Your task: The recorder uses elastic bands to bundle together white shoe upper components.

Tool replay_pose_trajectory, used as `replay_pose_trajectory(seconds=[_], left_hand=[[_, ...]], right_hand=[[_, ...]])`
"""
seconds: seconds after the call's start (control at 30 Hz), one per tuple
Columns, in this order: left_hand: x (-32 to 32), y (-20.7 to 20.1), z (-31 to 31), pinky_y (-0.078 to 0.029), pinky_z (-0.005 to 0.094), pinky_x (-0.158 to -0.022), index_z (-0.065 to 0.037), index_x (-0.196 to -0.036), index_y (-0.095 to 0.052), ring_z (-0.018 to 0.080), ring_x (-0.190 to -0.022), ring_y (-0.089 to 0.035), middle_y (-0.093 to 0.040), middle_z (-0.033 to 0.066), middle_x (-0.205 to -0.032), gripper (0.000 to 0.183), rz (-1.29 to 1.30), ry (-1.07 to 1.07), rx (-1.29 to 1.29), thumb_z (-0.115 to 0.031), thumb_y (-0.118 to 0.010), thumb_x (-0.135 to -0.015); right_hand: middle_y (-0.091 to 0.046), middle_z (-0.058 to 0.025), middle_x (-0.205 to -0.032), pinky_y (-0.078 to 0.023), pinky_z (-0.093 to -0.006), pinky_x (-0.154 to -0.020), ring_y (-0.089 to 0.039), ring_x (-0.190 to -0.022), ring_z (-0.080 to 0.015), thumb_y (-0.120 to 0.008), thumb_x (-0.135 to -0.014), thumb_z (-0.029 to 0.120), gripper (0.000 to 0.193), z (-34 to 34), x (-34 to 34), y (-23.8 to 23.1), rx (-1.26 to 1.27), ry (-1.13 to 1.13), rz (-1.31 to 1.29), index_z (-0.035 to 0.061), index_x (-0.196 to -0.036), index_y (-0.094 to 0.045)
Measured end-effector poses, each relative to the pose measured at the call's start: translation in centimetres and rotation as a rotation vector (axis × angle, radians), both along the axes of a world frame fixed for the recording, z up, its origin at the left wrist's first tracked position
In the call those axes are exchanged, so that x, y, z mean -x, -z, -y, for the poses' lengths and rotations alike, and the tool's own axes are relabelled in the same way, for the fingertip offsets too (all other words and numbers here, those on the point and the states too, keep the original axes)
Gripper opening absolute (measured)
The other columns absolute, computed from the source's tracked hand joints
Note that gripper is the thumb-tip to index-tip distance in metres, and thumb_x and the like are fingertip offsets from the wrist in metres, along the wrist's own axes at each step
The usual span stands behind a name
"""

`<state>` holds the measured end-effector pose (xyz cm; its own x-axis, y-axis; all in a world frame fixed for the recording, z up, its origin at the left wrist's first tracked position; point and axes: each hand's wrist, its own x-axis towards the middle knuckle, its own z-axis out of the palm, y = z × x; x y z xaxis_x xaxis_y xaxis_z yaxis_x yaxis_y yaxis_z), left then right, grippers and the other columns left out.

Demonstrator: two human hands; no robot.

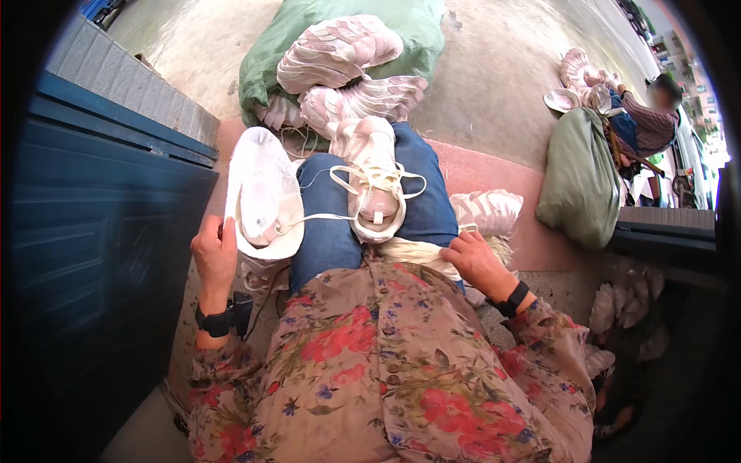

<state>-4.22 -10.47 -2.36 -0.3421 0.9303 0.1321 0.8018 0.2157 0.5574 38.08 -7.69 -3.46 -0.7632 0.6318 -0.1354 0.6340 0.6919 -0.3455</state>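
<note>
At my left knee, a white shoe point(268, 189) stands with its pale inside facing me. My left hand point(214, 251) grips its edge, thumb on the near side; the other fingers are partly hidden. A cream lace runs from it across my thigh. On my lap between the thighs rests a pink-and-white sneaker point(377, 193), heel toward me, its cream laces tied in a loose bow. Beside my right thigh, my right hand point(475, 262) has its fingertips closed on a bundle of cream shoelaces point(417, 253) lying across my lap.
Ahead, several pink-and-white sneakers point(340, 54) lie piled on a green sack point(421, 23). More stacked shoes point(490, 210) are right of my leg. A blue door point(116, 208) borders the left. At far right, a seated person point(652, 119) works near shoes and another green sack point(580, 174).
</note>
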Motion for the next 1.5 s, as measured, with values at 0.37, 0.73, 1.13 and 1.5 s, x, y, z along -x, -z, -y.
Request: replay_pose_trajectory(seconds=[0.37, 0.73, 1.13, 1.5], left_hand=[[-0.9, -0.4, 0.7, -0.039, 0.0369, -0.049, 0.002, -0.071, -0.05, 0.0323, -0.051, -0.051, -0.052, 0.0189, -0.059, 0.017, 0.071, -0.026, 0.018, -0.012, -0.057, -0.079], [-3.8, -0.4, 3.2, -0.039, 0.0395, -0.043, -0.006, -0.062, -0.044, 0.0304, -0.047, -0.048, -0.044, 0.013, -0.054, 0.014, -0.131, 0.268, -0.265, -0.003, -0.05, -0.074], [-2.4, 1.5, 4.6, -0.047, 0.0334, -0.055, 0.0, -0.084, -0.058, 0.0269, -0.062, -0.058, -0.056, 0.0148, -0.071, 0.011, 0.109, 0.313, -0.399, -0.01, -0.054, -0.08], [0.2, 15.1, 0.7, -0.041, 0.0232, -0.051, -0.005, -0.094, -0.059, 0.0075, -0.059, -0.049, -0.056, 0.0027, -0.076, 0.027, 0.957, 0.141, 0.366, -0.03, -0.052, -0.086]], right_hand=[[-0.054, -0.0105, -0.081, -0.042, -0.0316, -0.069, -0.053, -0.078, -0.025, -0.044, -0.076, -0.002, 0.017, -0.5, 0.5, -0.8, 0.082, 0.309, -0.292, 0.0022, -0.092, -0.047], [-0.05, -0.0002, -0.068, -0.031, -0.019, -0.039, -0.037, -0.046, -0.0042, -0.046, -0.086, 0.006, 0.018, -7.2, 9.2, -11.6, 0.759, 0.757, -1.126, 0.0052, -0.099, -0.057], [-0.05, -0.0008, -0.059, -0.035, -0.0232, -0.037, -0.045, -0.044, -0.0091, -0.057, -0.08, 0.025, 0.026, -4.3, 23.3, -2.1, 1.128, 0.502, -0.495, -0.0004, -0.08, -0.058], [-0.055, -0.003, -0.072, -0.039, -0.0222, -0.043, -0.048, -0.052, -0.0094, -0.055, -0.084, 0.026, 0.031, -5.0, 17.9, -2.8, 0.987, 0.517, -0.519, -0.002, -0.098, -0.054]])
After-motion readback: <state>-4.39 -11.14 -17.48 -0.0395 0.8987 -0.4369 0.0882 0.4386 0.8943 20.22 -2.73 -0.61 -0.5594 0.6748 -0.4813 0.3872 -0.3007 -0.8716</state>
